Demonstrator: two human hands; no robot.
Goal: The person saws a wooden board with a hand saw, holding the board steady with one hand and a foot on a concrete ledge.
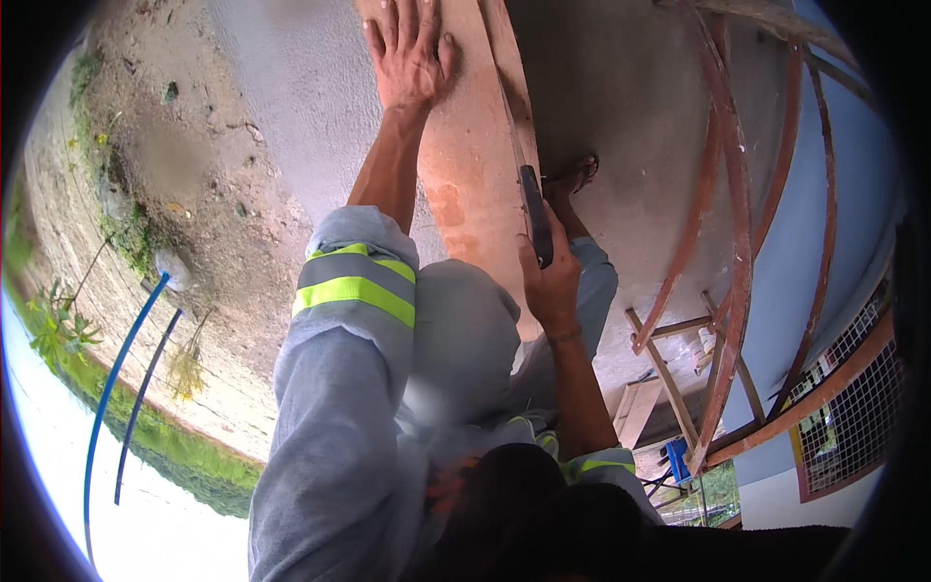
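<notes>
My left hand [409, 68] lies flat with fingers apart on a long orange-tan wooden board [461, 165], near its far part. My right hand [551, 276] is wrapped round the black handle [533, 213] of a tool, which looks like a handsaw, at the board's right side. A thin blade seems to run forward from the handle along the board, though it is hard to make out. A knee in grey trousers [456, 315] is against the near part of the board. My sandalled foot [577, 175] rests on the floor to the right.
Reddish timber frames [732, 165] lean by a pale blue wall [824, 272] with a mesh window [844, 407] on the right. Boards [635, 412] and a blue object [677, 456] lie behind. On the left are gravelly ground [175, 116], plants and blue upright pipes [126, 359].
</notes>
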